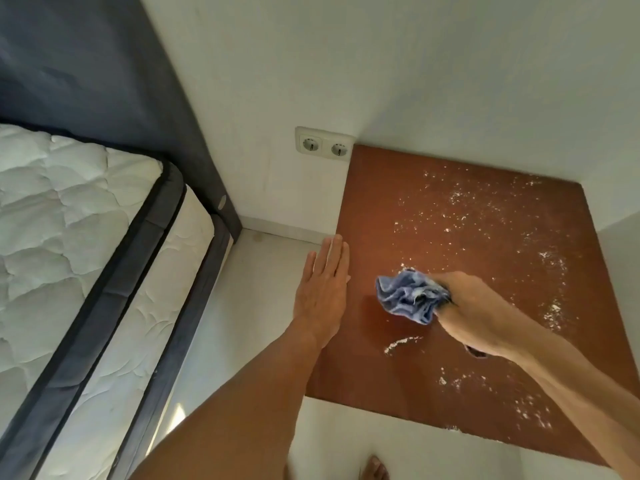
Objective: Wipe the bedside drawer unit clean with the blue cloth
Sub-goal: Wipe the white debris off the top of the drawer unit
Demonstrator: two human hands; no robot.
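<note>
**Bed.** The mattress [69, 220] and its dark frame [194, 271] fill the 9 o'clock side of the view. A strip of pale floor [249, 306] runs between the frame and the unit.

**Wall.** A double socket [323, 145] is mounted on the wall just beside the rear left corner of the unit.

**Left hand.** The left hand [323, 289] is flat, with the fingers straight and together and pointing to 12 o'clock. It lies along the left edge of the bedside drawer unit [374, 202] and holds nothing.

**Unit top.** White wall borders the rear and right edges of the brown top. The front edge is free above the floor. The band between the left edge and the cloth is bare brown surface.

**Blue cloth.** The blue cloth [405, 296] is bunched at left of centre on the top.

**Right hand.** The right hand [478, 313] grips the cloth with curled fingers. The cloth projects from the fist toward 9 o'clock.

**Residue.** White powder [467, 209] is scattered from 12 o'clock to 5 o'clock of the cloth and reaches the front right edge. A short ridge of powder [403, 342] lies at 6 o'clock of the cloth.

**Floor.** A bare foot [375, 469] stands on the floor near the front edge.
</note>
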